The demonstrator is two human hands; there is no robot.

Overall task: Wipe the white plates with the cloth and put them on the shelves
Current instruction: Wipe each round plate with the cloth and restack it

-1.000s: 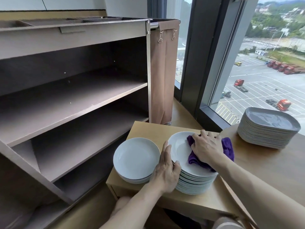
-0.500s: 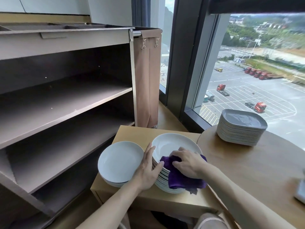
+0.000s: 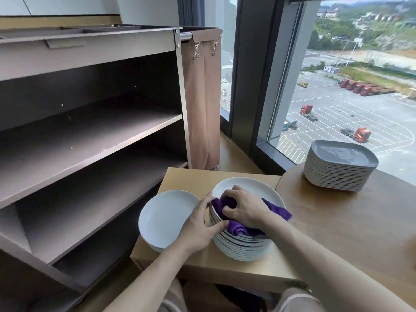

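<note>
A tall stack of white plates [image 3: 243,246] stands on a small wooden table [image 3: 195,179]. The top plate [image 3: 247,188] is tilted up toward me. My right hand [image 3: 245,210] presses a purple cloth [image 3: 234,228] onto its near left part. My left hand [image 3: 200,228] grips the left rim of that top plate, thumb on the edge. A short second stack of white plates [image 3: 166,217] sits just to the left. The brown shelf unit [image 3: 90,136] stands at the left with bare shelves.
A stack of grey squarish plates [image 3: 340,167] sits on a round wooden table [image 3: 351,221] at the right, by the window. A brown fabric bag [image 3: 202,97] hangs on the shelf unit's right side. My knees show under the small table.
My right hand has dragged the purple cloth from the plate's far right across to its near left. The top plate now tilts up under my left hand. My view has shifted right.
</note>
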